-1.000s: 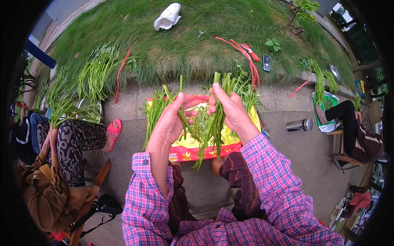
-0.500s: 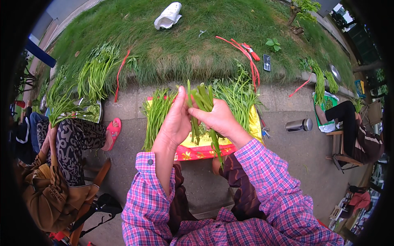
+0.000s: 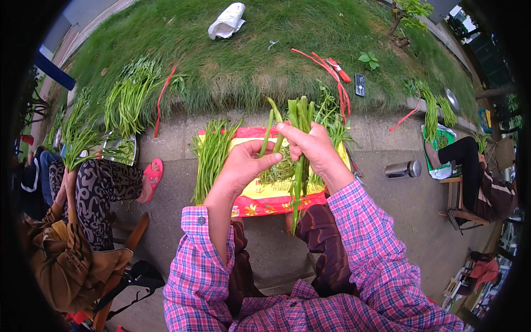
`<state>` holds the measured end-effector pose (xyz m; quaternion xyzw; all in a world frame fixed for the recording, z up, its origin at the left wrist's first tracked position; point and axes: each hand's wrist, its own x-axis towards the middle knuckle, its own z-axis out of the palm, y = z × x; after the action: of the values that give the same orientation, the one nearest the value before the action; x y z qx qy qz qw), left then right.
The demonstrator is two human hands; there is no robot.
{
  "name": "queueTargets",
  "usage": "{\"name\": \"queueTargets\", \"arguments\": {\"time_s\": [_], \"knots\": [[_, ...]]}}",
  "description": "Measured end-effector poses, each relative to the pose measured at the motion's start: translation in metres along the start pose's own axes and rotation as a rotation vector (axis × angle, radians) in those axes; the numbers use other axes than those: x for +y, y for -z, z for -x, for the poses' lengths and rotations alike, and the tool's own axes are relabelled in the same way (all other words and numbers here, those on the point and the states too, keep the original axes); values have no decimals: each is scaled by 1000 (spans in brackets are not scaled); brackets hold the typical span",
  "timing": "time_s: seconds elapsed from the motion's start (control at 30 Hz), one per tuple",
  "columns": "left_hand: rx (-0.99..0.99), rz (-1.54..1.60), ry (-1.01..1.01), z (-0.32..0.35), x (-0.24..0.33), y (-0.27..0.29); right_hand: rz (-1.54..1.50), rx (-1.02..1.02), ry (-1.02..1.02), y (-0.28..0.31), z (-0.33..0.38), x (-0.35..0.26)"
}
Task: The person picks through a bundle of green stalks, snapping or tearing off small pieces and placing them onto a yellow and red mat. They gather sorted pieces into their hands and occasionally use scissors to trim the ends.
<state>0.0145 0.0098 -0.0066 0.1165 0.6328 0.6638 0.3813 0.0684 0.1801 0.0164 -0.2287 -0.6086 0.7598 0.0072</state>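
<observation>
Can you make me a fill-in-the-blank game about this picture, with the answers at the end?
1. The stems in the right grip are coloured ____.
2. The left grip holds fewer stems than the ____ grip.
3. The white bag lies on the ____.
4. The slipper at the left is coloured ____.

Missing words: green; right; grass; pink.

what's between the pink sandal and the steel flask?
Head view: a yellow sheet bearing green stems; above it, left hand and right hand, each holding stems.
</observation>
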Motion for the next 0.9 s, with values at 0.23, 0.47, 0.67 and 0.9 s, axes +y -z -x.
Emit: {"name": "queueTargets", "arguments": {"time_s": [0.23,0.47,0.67,0.9], "knots": [[-27,-257,66,0,4,1,-127,68,-28,10,-3,-1],[209,72,42,-7,2,5,326,33,21,4,1,6],[212,258,124,-10,-4,19,323,-101,-80,-7,11,1],[162,421,137,-6,4,27,323,-134,-84,-9,13,0]]}}
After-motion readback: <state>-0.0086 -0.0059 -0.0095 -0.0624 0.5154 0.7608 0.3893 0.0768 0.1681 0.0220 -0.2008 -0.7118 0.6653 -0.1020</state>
